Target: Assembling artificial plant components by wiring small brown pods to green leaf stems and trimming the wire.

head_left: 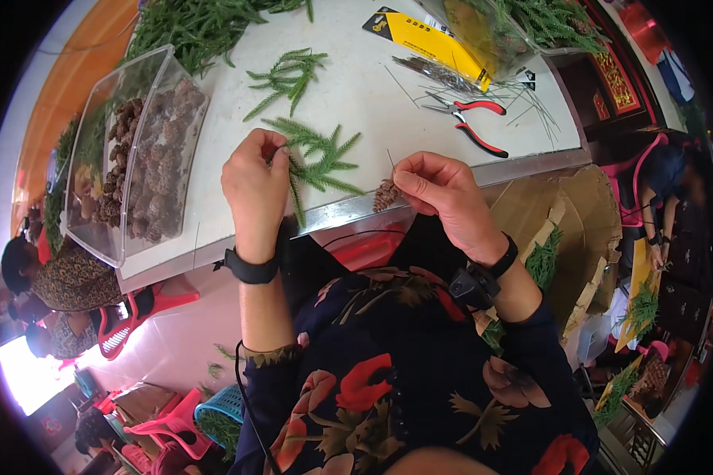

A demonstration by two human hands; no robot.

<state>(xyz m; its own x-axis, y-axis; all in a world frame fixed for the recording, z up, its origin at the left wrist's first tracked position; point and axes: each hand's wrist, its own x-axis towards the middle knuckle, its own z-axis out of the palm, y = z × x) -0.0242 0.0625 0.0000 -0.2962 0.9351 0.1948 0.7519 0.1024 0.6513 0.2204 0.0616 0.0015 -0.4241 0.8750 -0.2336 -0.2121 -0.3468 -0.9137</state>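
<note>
Fingers of the right hand (440, 186) pinched a small pine cone (386, 194) and a thin wire at the table edge (451, 176), while the left hand (253, 178), at nine o'clock from it, closed on a green fir sprig (321, 158). Judging by that light pinch, the cone could slip and drop into the lap. Farther out, red-handled pliers (471, 119) lay at one o'clock, a clear bin of cones (146, 150) at ten, and a flat yellow-and-black packet (432, 39) at twelve.
</note>
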